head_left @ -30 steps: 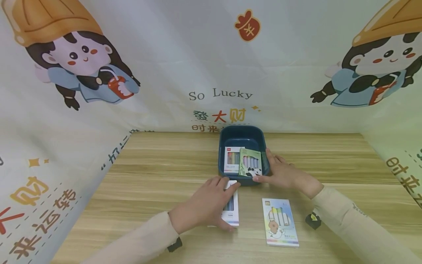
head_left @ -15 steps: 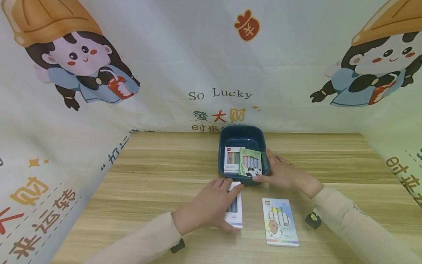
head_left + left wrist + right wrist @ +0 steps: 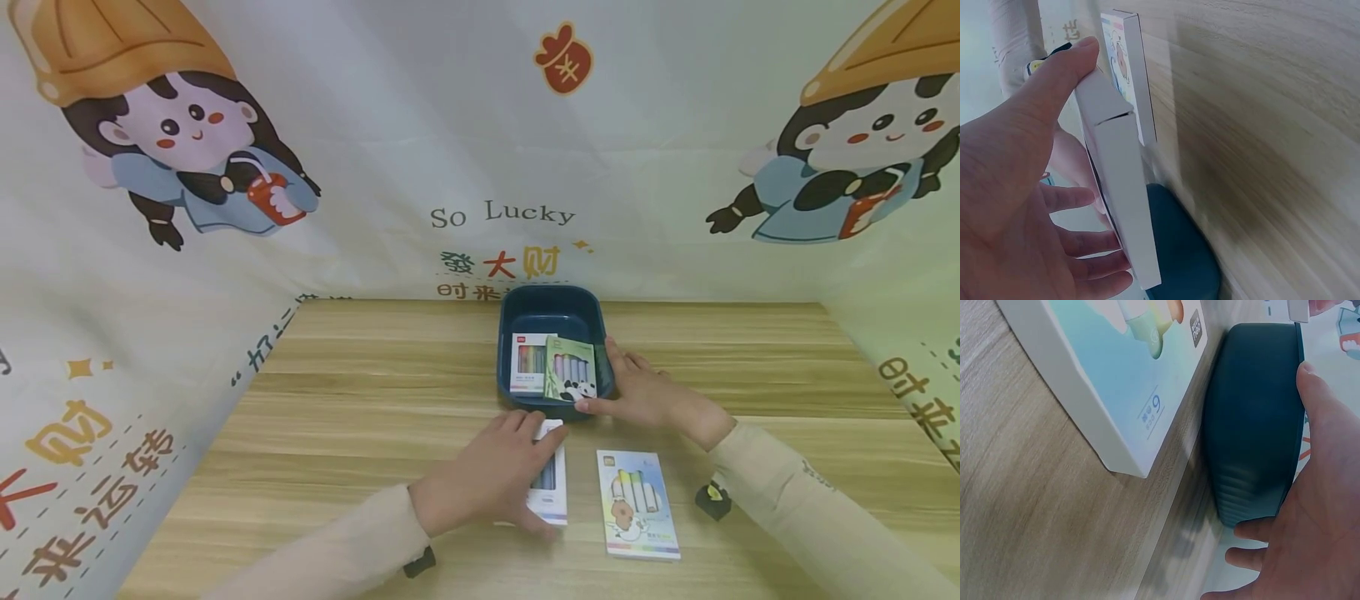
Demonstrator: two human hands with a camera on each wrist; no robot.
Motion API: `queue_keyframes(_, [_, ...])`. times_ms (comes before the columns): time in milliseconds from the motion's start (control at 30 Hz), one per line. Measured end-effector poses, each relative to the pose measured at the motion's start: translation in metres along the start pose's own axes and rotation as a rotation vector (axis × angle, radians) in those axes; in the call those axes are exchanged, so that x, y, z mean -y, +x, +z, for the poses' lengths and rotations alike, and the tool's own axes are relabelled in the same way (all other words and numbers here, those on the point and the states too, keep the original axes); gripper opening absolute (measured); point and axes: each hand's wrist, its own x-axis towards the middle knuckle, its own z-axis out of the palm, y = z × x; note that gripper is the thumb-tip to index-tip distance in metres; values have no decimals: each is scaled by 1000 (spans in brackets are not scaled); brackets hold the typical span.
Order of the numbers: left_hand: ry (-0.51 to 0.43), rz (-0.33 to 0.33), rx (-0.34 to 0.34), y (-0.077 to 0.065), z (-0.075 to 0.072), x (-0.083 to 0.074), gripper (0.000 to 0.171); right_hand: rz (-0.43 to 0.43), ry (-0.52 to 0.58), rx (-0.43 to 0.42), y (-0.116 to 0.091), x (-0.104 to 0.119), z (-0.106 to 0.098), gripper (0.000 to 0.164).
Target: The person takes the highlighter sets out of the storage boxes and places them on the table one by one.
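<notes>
the left hand (image 3: pixel 491 475) grasps a slim white box (image 3: pixel 551 507), the thumb on its near end and the fingertips at its far end and left side. a dark window in the box's face is partly covered by the hand. in the left wrist view the box looks held clear of the wooden table (image 3: pixel 337 433), tilted. it is just on the near side of the dark blue bin (image 3: pixel 551 321), left of centre among the things in front.

the right hand (image 3: pixel 645 396) grips the bin's near right corner, thumb over the near rim and forefinger against the outside of the right wall; the other fingers are loosely spread in the right wrist view.

inside the bin, towards the near side, a green panda box (image 3: pixel 566 383) leans at the right, overlapping the edge of a red-logo box (image 3: pixel 527 382) at the left, which has coloured pens in its window.

right of the held box and apart from it, a blue and yellow box (image 3: pixel 637 508) lies flat on the table, nearer than the bin.

farther out are pale sleeves (image 3: pixel 795 500) and dark wrist straps (image 3: pixel 712 502). a printed white cloth (image 3: pixel 390 108) hangs along the far side, with cartoon figures and the words "so lucky".
</notes>
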Motion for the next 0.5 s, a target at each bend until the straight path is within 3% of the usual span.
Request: queue_keyframes(500, [-43, 23, 31, 14, 4, -16, 114, 0, 9, 11, 1, -1, 1, 122])
